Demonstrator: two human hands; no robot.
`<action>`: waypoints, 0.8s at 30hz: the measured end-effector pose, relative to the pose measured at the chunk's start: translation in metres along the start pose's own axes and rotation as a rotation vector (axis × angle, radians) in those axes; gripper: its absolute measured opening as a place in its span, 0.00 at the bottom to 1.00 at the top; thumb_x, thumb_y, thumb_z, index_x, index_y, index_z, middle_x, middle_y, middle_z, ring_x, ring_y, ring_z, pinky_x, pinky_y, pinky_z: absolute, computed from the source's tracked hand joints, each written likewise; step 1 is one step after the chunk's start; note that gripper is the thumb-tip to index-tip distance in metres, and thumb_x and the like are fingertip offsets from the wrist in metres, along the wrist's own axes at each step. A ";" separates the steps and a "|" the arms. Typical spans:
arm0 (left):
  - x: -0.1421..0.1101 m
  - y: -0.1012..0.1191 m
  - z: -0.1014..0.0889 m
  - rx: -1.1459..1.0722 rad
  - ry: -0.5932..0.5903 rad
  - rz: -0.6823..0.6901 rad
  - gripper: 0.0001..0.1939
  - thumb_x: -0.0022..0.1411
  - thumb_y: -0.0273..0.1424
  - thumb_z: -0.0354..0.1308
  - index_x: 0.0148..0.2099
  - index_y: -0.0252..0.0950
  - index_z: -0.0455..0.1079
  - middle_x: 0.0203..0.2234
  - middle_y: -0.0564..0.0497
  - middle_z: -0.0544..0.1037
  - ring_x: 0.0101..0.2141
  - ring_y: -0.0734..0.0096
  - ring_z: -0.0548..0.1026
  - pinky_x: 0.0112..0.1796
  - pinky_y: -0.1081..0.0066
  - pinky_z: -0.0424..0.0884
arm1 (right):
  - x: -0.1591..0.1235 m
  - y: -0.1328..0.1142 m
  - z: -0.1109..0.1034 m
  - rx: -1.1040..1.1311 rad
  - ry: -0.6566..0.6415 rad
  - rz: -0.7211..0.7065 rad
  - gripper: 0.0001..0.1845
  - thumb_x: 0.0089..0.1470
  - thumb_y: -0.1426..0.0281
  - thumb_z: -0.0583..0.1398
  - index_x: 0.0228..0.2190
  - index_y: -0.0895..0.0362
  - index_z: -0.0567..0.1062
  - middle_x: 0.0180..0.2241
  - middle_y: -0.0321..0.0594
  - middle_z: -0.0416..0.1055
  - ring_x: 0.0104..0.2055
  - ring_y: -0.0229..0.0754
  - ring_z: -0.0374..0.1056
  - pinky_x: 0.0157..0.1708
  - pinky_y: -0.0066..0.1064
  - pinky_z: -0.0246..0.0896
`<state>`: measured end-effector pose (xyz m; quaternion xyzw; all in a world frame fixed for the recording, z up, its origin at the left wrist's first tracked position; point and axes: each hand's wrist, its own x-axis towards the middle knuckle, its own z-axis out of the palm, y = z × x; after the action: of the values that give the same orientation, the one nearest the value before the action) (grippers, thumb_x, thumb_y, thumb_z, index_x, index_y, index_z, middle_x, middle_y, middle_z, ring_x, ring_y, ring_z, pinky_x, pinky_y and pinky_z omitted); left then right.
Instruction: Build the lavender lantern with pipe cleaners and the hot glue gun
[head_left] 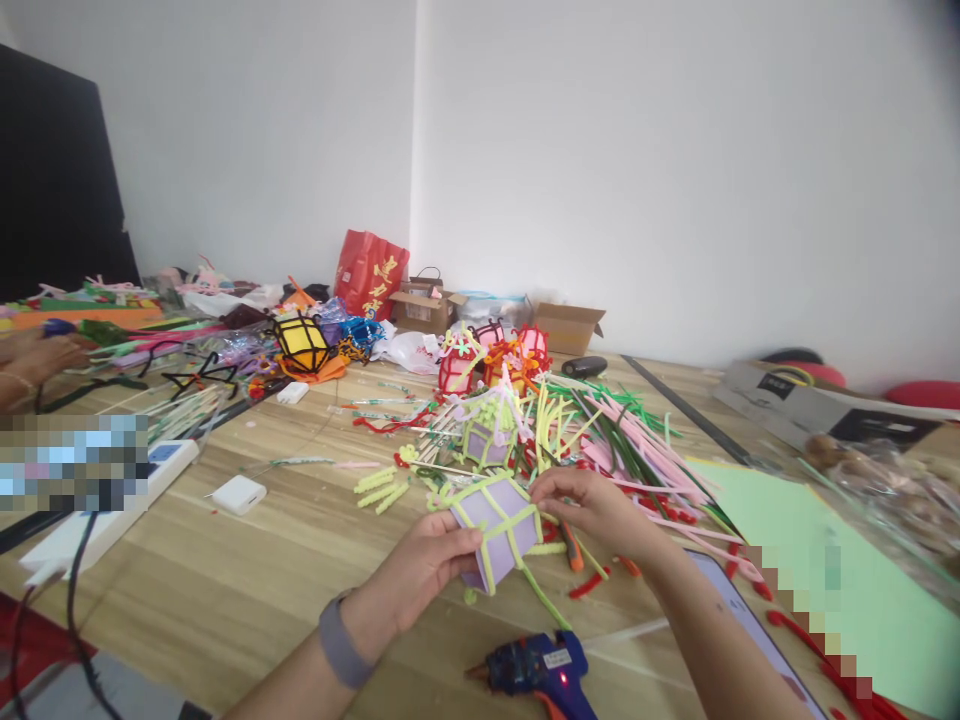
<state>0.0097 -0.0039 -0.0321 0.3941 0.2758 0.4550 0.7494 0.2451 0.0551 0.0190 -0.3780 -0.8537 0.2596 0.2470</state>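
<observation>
My left hand (pixel 424 572) grips a small lilac paper lantern (pixel 496 527) edged with yellow-green pipe cleaners, holding it from below just above the wooden table (pixel 247 570). My right hand (pixel 592 503) pinches the lantern's upper right corner with curled fingers. A grey band sits on my left wrist. A blue glue gun (pixel 538 668) lies on the table just in front of my hands.
A heap of pipe cleaners (pixel 600 430) in pink, green and red spreads behind my hands. Finished lanterns (pixel 301 343) stand farther back. A white power strip (pixel 112 510) and white adapter (pixel 238 494) lie left. Green paper (pixel 817 570) lies right. Another person's hand (pixel 37 358) works at far left.
</observation>
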 end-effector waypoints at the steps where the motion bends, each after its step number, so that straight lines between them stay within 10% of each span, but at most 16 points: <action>1: 0.000 0.000 0.000 -0.001 0.001 -0.002 0.20 0.48 0.36 0.69 0.42 0.30 0.77 0.36 0.40 0.81 0.35 0.64 0.77 0.38 0.69 0.70 | 0.000 0.000 -0.001 -0.002 -0.003 -0.002 0.08 0.56 0.67 0.58 0.30 0.55 0.77 0.35 0.41 0.77 0.37 0.43 0.73 0.40 0.35 0.67; 24: -0.002 0.001 -0.002 -0.014 -0.029 -0.015 0.20 0.49 0.33 0.69 0.45 0.31 0.76 0.39 0.41 0.81 0.36 0.65 0.77 0.39 0.69 0.71 | -0.002 -0.001 -0.007 0.052 0.002 -0.043 0.07 0.54 0.68 0.60 0.30 0.57 0.78 0.37 0.43 0.77 0.39 0.43 0.73 0.41 0.35 0.67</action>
<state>0.0068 -0.0048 -0.0325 0.3935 0.2646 0.4455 0.7594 0.2499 0.0552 0.0247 -0.3531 -0.8543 0.2760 0.2633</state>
